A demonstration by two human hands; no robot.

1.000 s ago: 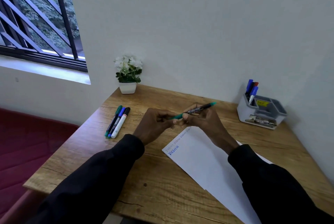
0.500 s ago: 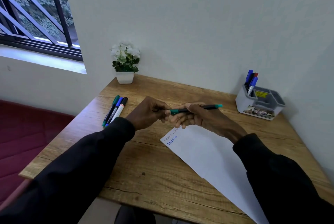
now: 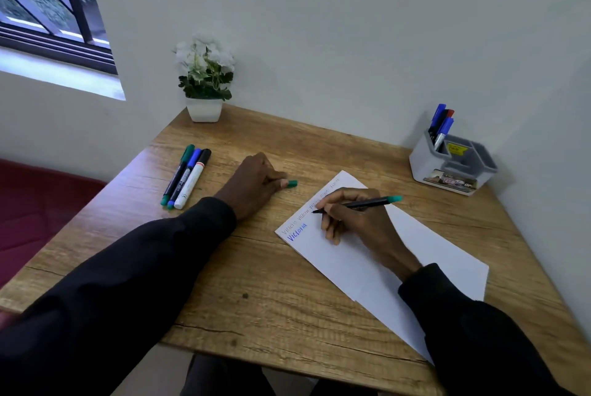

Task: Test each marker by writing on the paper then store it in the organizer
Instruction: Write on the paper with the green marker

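Lying on the wooden table (image 3: 287, 299), the white paper (image 3: 447, 251) has the grey organizer (image 3: 428, 165) well beyond it, far from the fingers, by the wall. The right hand (image 3: 358, 219) rests on the paper, its fingers curled around the green marker (image 3: 367, 203), whose tip meets the sheet just ahead of the fingertips. The left hand (image 3: 256, 184) lies on the table left of the paper, its fingers pinching the green cap (image 3: 292, 184), with three loose markers (image 3: 187, 176) further to its left.

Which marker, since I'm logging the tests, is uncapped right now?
The green-ended marker in the right hand, tip at the paper; the left hand holds its cap. The three markers on the table lie capped.
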